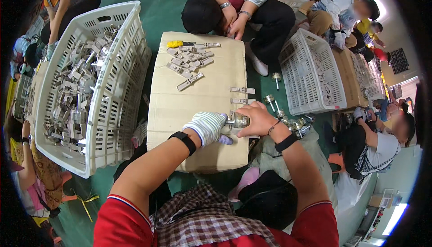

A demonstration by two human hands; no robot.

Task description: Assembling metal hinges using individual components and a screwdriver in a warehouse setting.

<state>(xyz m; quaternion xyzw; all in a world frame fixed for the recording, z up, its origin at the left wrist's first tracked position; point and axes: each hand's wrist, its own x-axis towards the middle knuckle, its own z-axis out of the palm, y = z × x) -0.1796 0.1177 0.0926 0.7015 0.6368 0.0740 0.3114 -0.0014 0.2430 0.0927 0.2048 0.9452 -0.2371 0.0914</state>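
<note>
Reaches in from the lower edge with both forearms, slanting inward so as to meet above the right half of the bench [180,105]. Turns the back of the left hand [209,127] upward, fingers pointing right and curled closed around the narrow end of a fitting [240,120]. Comes from the opposite side with the right hand [257,118], fingers arched along the far side of the wide end and thumb along the near side, closed on it. Keeps the fitting between both hands, roughly level; cannot tell how much of the stem lies inside the glove [202,125].

Made of striped knit on the left, with purple at the fingertips; bare on the right. Shiny, rounded and cup-like at the fitting's wide end. Flat, pale and long in the clips [190,62], heaped loosely at the far side of the bench beside a yellow handle [175,44]. Also lined up near the right edge, just beyond the right hand, as separate clips. Smooth tan cardboard on the bench top. Slotted white plastic in the crate [118,67] to the left, filled with metal parts [72,98]. Just right of the bench, more fittings [297,124], shiny and stemmed.
</note>
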